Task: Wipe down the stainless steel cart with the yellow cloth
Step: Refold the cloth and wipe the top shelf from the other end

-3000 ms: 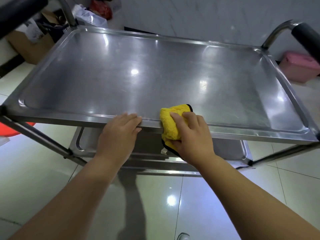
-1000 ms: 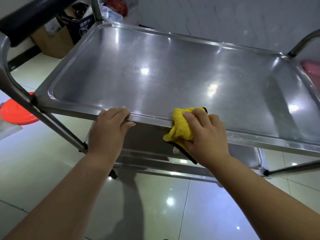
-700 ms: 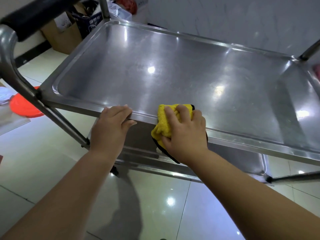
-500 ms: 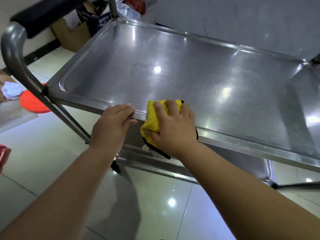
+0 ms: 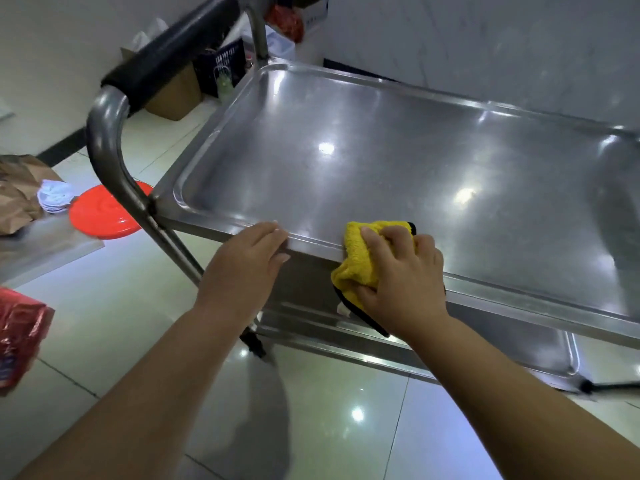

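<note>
The stainless steel cart (image 5: 398,161) fills the upper middle, its top tray shiny and bare, a lower shelf (image 5: 502,348) visible beneath. A yellow cloth (image 5: 360,258) with a black edge is folded over the tray's near rim. My right hand (image 5: 401,278) grips the cloth, fingers on top of the rim and thumb below it. My left hand (image 5: 246,268) holds the same rim a short way to the left, fingers curled over the edge and thumb under it.
The cart's handle (image 5: 166,60), black-padded, arches up at the left end. On the floor at left lie a red lid (image 5: 100,213), white dishes (image 5: 55,195), brown paper and a red packet (image 5: 17,337). Cardboard boxes and a dark basket stand behind the cart. Tiled floor lies below.
My right hand has slid the cloth leftward along the near rim, towards my left hand. The view has swung left, bringing the handle end of the cart into sight.
</note>
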